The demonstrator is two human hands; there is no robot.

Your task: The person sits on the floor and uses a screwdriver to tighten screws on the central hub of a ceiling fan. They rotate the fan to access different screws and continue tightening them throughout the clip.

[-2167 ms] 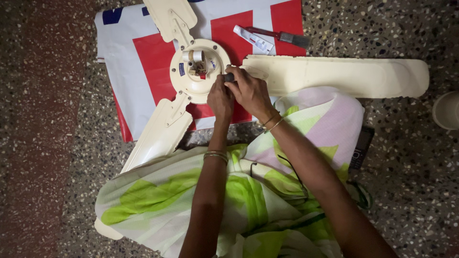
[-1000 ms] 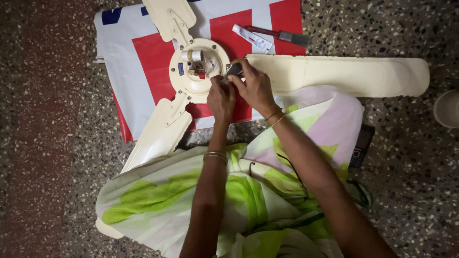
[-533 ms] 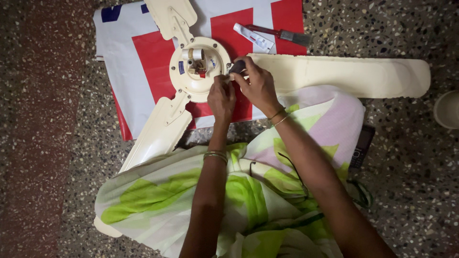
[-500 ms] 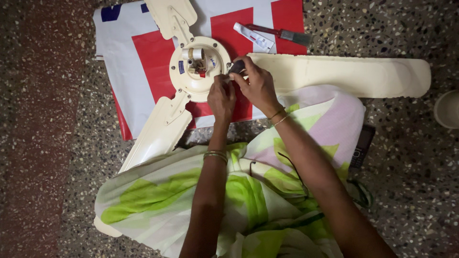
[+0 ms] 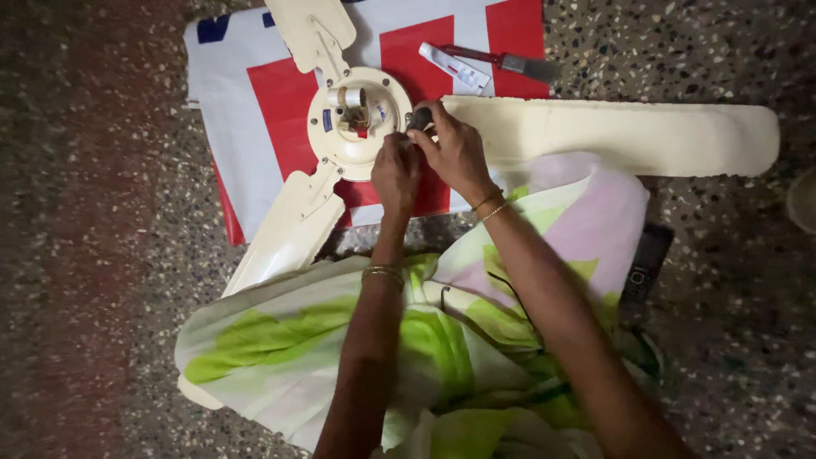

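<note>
Right hand [image 5: 457,153] pinches a small dark part [image 5: 420,118] at the rim of the fan hub [image 5: 359,121]; what the part is I can't make out. Left hand [image 5: 396,172] is curled just beside it, fingertips on the hub's edge, gripping nothing I can see. I see the cream ceiling fan lying on a red-and-white sheet [image 5: 280,93] on the floor, one long blade [image 5: 620,136] running toward the sheet's right edge and beyond.

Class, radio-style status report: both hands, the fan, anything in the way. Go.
Left hand and right hand at round cream ceiling-fan hub; right pinches small dark part. Long cream blade beside. Red-handled tool lies apart.
</note>
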